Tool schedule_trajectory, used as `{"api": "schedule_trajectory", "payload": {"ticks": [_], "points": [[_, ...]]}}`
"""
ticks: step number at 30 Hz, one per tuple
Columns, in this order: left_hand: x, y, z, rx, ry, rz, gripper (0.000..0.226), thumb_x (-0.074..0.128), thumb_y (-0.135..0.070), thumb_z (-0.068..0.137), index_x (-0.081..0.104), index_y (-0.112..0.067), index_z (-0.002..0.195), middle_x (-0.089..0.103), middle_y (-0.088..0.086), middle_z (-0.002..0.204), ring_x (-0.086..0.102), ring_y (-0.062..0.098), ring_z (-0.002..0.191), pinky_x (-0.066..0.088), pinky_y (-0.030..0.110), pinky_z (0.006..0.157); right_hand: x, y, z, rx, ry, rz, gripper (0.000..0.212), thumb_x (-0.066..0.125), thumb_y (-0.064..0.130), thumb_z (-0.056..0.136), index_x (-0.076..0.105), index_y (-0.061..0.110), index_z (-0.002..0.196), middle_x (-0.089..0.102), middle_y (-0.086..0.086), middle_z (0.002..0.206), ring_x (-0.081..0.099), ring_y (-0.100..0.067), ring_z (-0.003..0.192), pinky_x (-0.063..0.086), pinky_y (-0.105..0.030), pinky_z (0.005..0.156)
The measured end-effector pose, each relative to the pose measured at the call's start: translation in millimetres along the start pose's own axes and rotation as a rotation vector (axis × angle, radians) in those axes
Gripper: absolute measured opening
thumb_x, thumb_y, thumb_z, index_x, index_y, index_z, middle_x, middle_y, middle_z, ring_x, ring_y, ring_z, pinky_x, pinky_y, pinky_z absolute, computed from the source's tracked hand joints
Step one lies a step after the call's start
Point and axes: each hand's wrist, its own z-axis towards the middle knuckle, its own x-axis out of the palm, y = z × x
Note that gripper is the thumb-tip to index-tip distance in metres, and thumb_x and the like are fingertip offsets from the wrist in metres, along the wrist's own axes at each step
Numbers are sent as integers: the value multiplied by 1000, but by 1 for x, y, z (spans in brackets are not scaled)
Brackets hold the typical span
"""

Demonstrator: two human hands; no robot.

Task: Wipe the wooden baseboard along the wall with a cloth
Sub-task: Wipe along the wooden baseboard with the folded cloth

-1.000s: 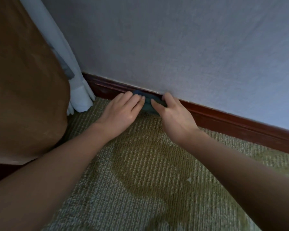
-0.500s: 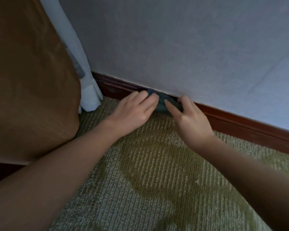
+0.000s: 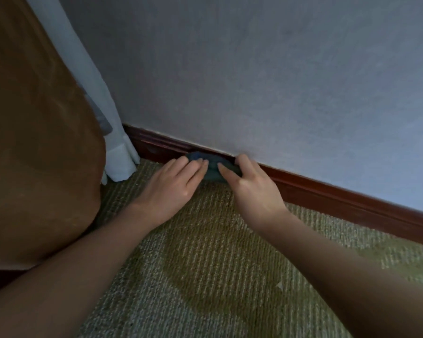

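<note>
A dark reddish wooden baseboard [image 3: 327, 193] runs along the foot of the pale wall, from the curtain at the left down to the right edge. A small dark blue-green cloth [image 3: 211, 164] is bunched against the baseboard. My left hand [image 3: 174, 186] presses on the cloth's left part with flat fingers. My right hand [image 3: 249, 186] holds the cloth's right part, thumb on the front and fingers up at the baseboard's top edge. Most of the cloth is hidden under my fingers.
A white curtain [image 3: 117, 162] hangs to the floor at the left end of the baseboard. A large brown upholstered piece [image 3: 34, 142] fills the left side. The floor is ribbed green-beige carpet [image 3: 205, 264].
Both hands with the cloth have kept together on the baseboard; the view has shifted so they sit a little further from the curtain than a second ago.
</note>
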Motion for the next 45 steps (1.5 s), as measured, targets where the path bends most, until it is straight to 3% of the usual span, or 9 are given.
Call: {"api": "schedule_trajectory", "payload": {"ticks": [3,6,11,15,20,28,32,40,45], "points": [[-3,-4,2,-8,9,6,33,41,3,83,63,14,105,67,21,87,39,26,80,48,31,55,2,0,2,-6,22,-3,57,57,-4,82,43,4,136,46,-19,118,46,-35,106,44,-40,80],[-9,-2,4,38,48,56,36,38,2,83,65,13,104,67,19,85,55,28,74,46,29,53,2,0,2,-14,20,-15,59,53,-1,85,36,7,141,41,-16,121,42,-32,109,41,-37,83],[-13,-15,16,44,24,26,28,58,5,75,67,12,100,67,17,82,62,27,68,48,30,55,-5,-10,-10,39,45,-62,60,59,-5,80,42,6,137,45,-17,109,47,-33,96,44,-37,68],[-8,-35,29,45,8,-37,40,77,8,61,67,10,99,65,13,83,55,26,75,48,30,58,-9,-28,-27,81,-4,-84,61,72,-19,55,63,-5,114,54,-24,86,57,-39,71,49,-36,49],[-6,-28,30,115,-2,25,32,42,5,80,71,3,93,66,7,81,60,20,69,44,27,58,-6,-22,-29,114,-44,-74,64,74,-24,45,66,-7,106,56,-24,81,59,-38,65,47,-29,46],[-16,11,8,0,-43,136,33,44,2,82,66,8,105,69,16,93,38,24,81,44,30,56,-4,10,5,28,-96,0,52,70,-19,59,63,-9,110,56,-25,86,58,-39,71,50,-35,54],[-18,30,-2,-44,-52,122,30,43,4,84,66,11,103,68,21,95,38,26,81,46,31,56,0,26,27,-47,-87,23,43,58,-14,69,61,-10,112,56,-27,91,57,-41,78,50,-40,62],[-7,31,-10,-86,-82,44,29,45,6,84,65,12,103,68,23,97,37,26,80,48,31,55,6,32,31,-44,-59,-6,49,72,-14,61,63,-10,109,57,-25,86,58,-39,73,48,-34,53],[-5,28,-20,-124,-36,33,34,42,6,83,64,11,108,68,22,99,52,30,76,50,32,52,7,37,31,-28,8,-7,53,69,-14,66,57,-11,117,54,-26,91,55,-39,79,38,-31,55]]}}
